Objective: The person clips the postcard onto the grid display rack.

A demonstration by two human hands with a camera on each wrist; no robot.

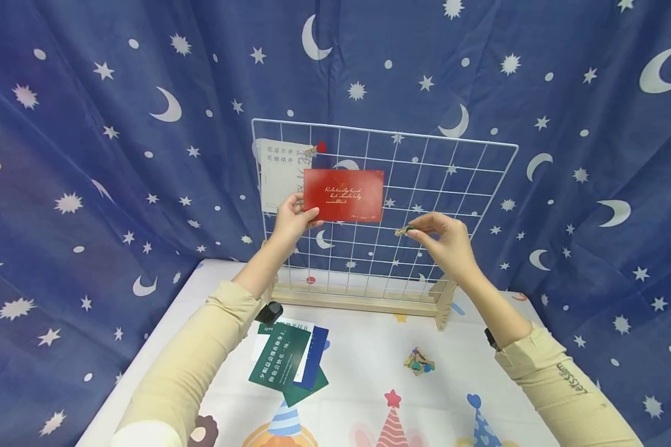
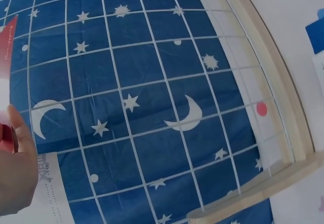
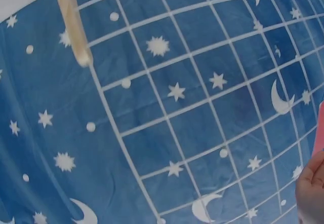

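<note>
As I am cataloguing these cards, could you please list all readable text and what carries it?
"Relatively hard but absolutely excellent": red rectangular card; bottom line too small.
"花店不开了 花继续开": white rectangular card; the rest partly hidden or too small.
"夕阳总会落在你身上, 你也会快乐一场": dark green rectangular card; smaller print illegible.
"LetsSlim": beige fabric right sleeve.
Cards beneath the green one: lettering too covered.

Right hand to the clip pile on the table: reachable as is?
Probably yes: the clip pile lies on the table in front of the rack's wooden base, nothing visible covering it. But the right hand pinches a clip, so picking up another may mean freeing its grip first.
</note>
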